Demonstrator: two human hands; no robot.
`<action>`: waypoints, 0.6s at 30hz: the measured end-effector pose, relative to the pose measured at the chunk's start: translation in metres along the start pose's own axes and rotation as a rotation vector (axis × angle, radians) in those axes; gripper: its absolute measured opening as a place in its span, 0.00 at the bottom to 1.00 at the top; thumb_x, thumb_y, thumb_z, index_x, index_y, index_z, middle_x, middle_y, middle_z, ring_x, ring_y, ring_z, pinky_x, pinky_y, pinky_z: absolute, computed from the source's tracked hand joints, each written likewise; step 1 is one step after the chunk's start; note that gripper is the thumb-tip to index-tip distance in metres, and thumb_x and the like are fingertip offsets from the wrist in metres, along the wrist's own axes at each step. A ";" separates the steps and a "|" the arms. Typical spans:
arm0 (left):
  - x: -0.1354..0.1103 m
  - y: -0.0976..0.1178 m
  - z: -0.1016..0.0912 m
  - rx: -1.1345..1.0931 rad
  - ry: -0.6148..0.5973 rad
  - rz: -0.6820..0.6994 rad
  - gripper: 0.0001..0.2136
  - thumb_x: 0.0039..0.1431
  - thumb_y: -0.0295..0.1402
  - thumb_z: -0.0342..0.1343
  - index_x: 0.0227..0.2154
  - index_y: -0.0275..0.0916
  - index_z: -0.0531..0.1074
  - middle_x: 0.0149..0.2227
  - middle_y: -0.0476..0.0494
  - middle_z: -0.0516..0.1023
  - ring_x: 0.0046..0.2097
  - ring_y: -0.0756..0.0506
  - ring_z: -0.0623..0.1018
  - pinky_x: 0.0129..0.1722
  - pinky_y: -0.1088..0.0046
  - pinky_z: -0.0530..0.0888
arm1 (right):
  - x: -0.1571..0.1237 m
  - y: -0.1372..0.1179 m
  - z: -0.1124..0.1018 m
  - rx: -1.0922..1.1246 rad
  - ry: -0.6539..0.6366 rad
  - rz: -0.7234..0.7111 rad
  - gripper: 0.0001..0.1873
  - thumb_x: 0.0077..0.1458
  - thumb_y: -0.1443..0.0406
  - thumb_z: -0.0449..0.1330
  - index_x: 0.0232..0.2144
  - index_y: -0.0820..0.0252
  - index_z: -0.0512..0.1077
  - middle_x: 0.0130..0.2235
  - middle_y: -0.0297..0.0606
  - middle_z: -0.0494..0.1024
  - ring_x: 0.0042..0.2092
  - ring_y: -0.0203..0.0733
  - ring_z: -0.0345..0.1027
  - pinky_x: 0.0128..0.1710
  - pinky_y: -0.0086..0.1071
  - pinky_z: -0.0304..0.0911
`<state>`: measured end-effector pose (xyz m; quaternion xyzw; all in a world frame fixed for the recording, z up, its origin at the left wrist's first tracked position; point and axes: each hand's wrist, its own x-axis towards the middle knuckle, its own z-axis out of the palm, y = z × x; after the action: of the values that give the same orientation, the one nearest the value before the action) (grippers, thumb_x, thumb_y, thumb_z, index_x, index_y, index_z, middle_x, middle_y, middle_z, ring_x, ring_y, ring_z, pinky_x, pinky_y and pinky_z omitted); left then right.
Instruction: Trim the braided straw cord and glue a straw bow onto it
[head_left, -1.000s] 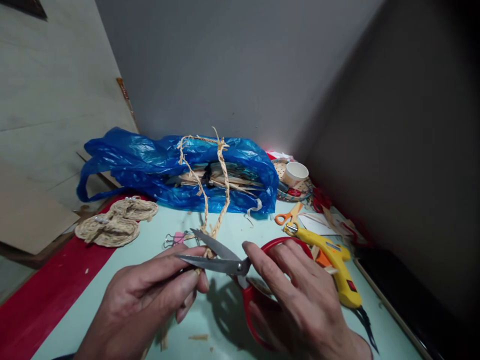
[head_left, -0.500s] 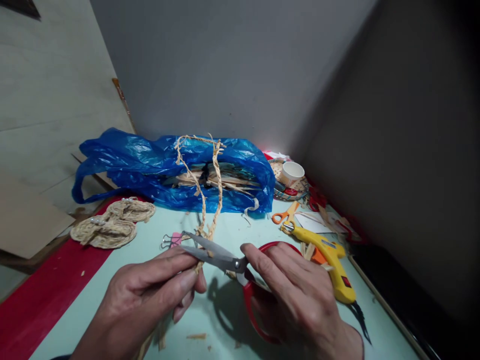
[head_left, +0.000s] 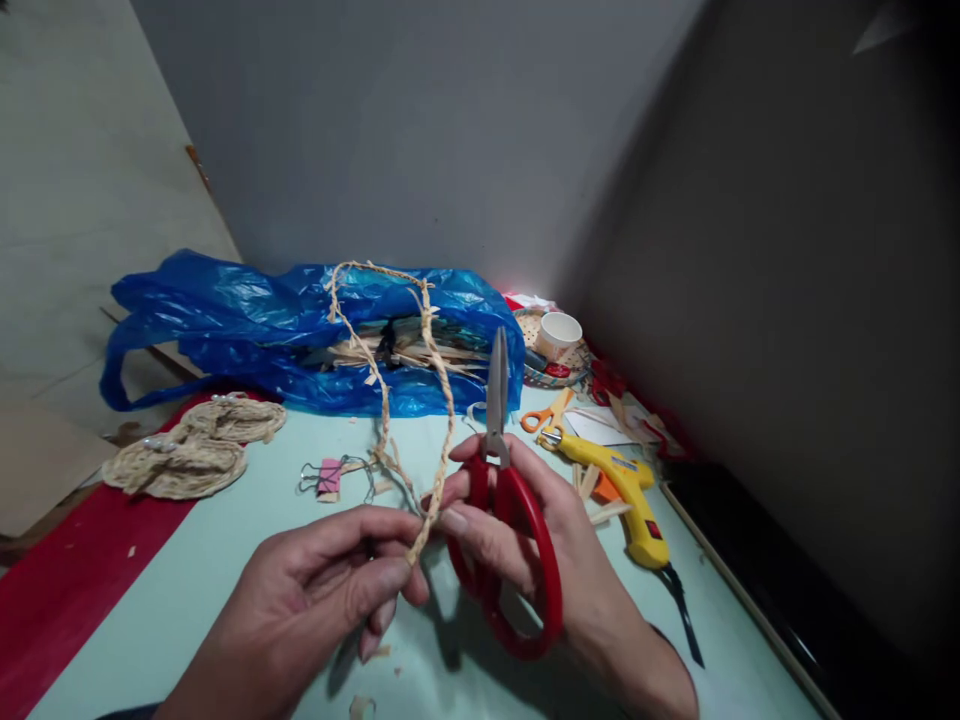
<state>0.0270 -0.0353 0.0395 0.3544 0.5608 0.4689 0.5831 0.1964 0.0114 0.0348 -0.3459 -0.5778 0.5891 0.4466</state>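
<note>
The braid (head_left: pixel 448 430) looks like dry straw, rough and matt. The scissors (head_left: pixel 495 442) have smooth metal blades (head_left: pixel 496 390) and glossy red plastic handles (head_left: pixel 553 575). The bag (head_left: pixel 247 325) is shiny, crinkled blue plastic; the glue gun (head_left: pixel 628 476), smooth yellow plastic; the bench (head_left: pixel 180 580), smooth and matt.

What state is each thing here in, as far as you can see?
Red-handled scissors: blades shut, pointing up, held in the right fingers
Braided cord: bent into a loop, pinched by the left fingers
Blue bag: open, straw strips showing
White cup: upright, uncovered
Yellow glue gun: lying down; on or off unclear
Pink clip: lying, wire arms spread
</note>
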 end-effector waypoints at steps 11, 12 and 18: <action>0.000 -0.013 0.005 0.167 0.110 0.089 0.17 0.44 0.40 0.69 0.40 0.45 0.80 0.23 0.54 0.76 0.20 0.52 0.70 0.18 0.81 0.69 | 0.005 0.002 -0.007 0.036 0.209 -0.012 0.21 0.48 0.56 0.70 0.39 0.55 0.66 0.30 0.31 0.77 0.25 0.34 0.70 0.22 0.28 0.68; 0.000 -0.016 0.004 0.222 0.137 0.144 0.16 0.45 0.41 0.68 0.39 0.46 0.80 0.23 0.53 0.77 0.21 0.51 0.71 0.18 0.81 0.69 | 0.005 0.001 -0.007 0.019 0.217 -0.025 0.21 0.48 0.56 0.70 0.39 0.55 0.65 0.30 0.31 0.77 0.25 0.34 0.70 0.22 0.28 0.68; -0.003 -0.030 -0.003 0.485 0.192 0.379 0.06 0.55 0.41 0.62 0.33 0.49 0.82 0.18 0.52 0.77 0.16 0.51 0.69 0.15 0.80 0.67 | 0.002 -0.004 -0.004 -0.011 0.184 -0.112 0.19 0.51 0.59 0.69 0.40 0.55 0.65 0.32 0.32 0.78 0.28 0.35 0.72 0.25 0.27 0.68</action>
<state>0.0285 -0.0480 0.0115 0.5353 0.6328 0.4530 0.3284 0.1996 0.0142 0.0386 -0.3681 -0.5560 0.5260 0.5279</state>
